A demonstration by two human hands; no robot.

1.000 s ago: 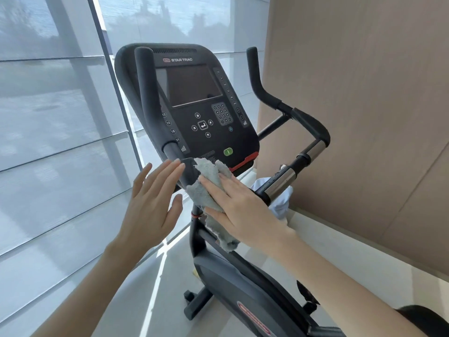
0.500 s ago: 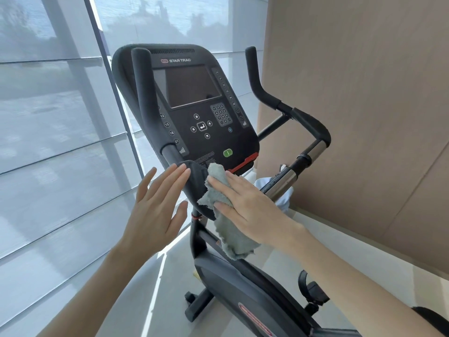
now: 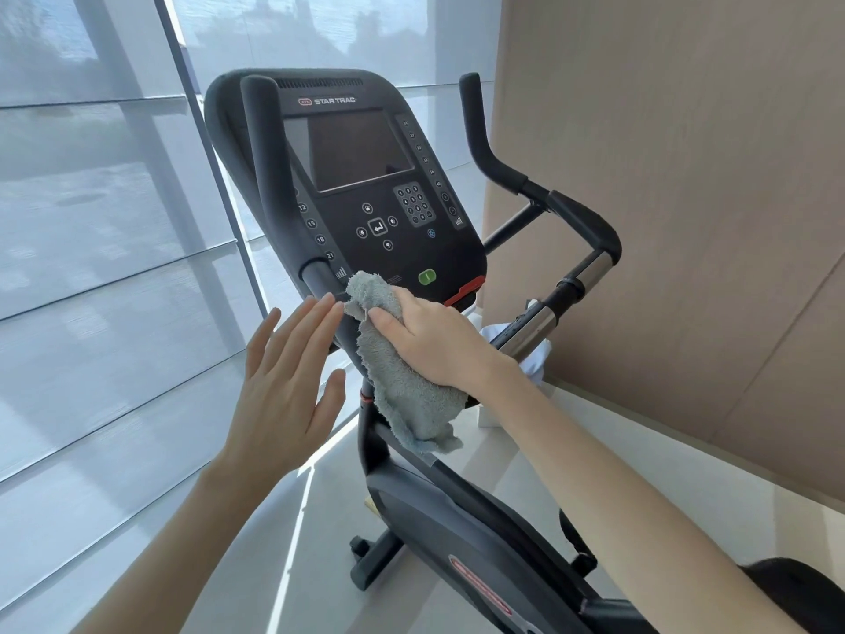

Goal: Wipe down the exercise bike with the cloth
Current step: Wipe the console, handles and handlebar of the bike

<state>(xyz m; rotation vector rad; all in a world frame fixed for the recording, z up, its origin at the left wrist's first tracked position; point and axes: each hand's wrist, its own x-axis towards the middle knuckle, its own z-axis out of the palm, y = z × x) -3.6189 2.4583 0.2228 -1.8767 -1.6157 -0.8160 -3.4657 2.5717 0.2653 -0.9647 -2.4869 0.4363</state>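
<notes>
Cloth (image 3: pixel 402 386), grey and fluffy, is sitting in the grip of the right hand (image 3: pixel 430 340). The thumb is curling onto it from the left side and the fingers are lying over its upper part, so the hand is holding it and pressing it against the lower left corner of the console (image 3: pixel 366 221) of the exercise bike (image 3: pixel 457 519). Below the grip the rest of the cloth is hanging loose in front of the bike's upright post, and its lower end is reaching just above the dark frame cover. Just left of the grip the left hand (image 3: pixel 283 382) is staying wide, with straight fingers and holding nothing. Its fingertips are coming to the dark lower end of the left handlebar (image 3: pixel 270 176), right beside the top edge of the cloth, but I cannot tell if they are touching the bar. Above the grip the console is showing a dark screen and a keypad, and the green button (image 3: pixel 426 276) is sitting up and to the right, near the knuckles. To the right of the grip the right handlebar (image 3: pixel 580 221) is running away with a shiny metal section, and a white object (image 3: pixel 537 359) is partly hiding behind it. Far to the left the window blinds (image 3: pixel 91 267) are hanging, and far to the right the wooden wall (image 3: pixel 686 176) is standing.
</notes>
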